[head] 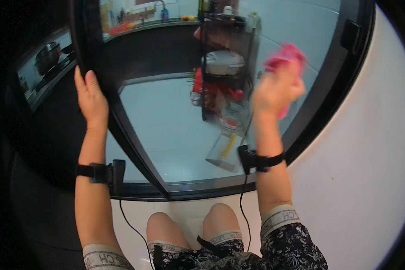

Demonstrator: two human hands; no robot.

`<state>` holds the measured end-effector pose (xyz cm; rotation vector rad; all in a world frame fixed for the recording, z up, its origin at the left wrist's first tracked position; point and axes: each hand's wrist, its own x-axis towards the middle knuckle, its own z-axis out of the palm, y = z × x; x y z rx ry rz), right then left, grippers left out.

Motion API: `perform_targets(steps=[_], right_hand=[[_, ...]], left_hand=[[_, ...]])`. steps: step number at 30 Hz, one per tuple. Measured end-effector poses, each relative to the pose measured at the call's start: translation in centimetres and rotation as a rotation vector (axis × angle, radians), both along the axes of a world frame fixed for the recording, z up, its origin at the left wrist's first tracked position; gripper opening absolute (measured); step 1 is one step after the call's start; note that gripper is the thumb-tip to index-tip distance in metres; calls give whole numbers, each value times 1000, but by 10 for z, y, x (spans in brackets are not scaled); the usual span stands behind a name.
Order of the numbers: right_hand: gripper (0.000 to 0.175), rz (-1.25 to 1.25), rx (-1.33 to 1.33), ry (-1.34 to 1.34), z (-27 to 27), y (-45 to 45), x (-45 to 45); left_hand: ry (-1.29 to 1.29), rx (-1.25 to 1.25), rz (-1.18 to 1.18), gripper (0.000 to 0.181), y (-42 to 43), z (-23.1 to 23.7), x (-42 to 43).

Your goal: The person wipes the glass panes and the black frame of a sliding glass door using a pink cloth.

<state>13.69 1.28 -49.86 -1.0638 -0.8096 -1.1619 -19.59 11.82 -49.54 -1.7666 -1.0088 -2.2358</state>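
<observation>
My right hand (278, 87), blurred, is closed on a pink cloth (287, 57) in front of the glass pane (168, 125) of a black-framed door. Whether the cloth touches the glass is not clear. Part of the cloth hangs below the hand. On the left, my left hand (92, 98) rests against the black frame (99, 64) of the door, its thumb and fingertips pointing up and nothing seen in it. Each wrist wears a black strap with a small device and a cable.
Behind the glass stand a black rack (204, 84) with a silvery appliance (224, 62), a large clear bottle (231, 118), a dustpan (224, 152) and a kitchen counter (148, 28). A steel pot (48, 58) is at the far left. A white wall (364, 152) adjoins the right frame.
</observation>
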Motion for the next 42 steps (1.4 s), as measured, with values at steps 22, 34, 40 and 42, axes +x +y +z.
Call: perform_targets(steps=[22, 34, 40, 42], right_hand=[[35, -147, -85, -226, 31, 31, -44], [37, 130, -799, -886, -72, 3, -32], [41, 55, -187, -456, 102, 15, 8], [41, -241, -74, -520, 112, 45, -44]], left_hand=[[104, 4, -83, 45, 7, -13, 13], [135, 112, -50, 44, 18, -15, 2], [105, 127, -144, 45, 13, -8, 13], [104, 121, -161, 45, 15, -7, 16]])
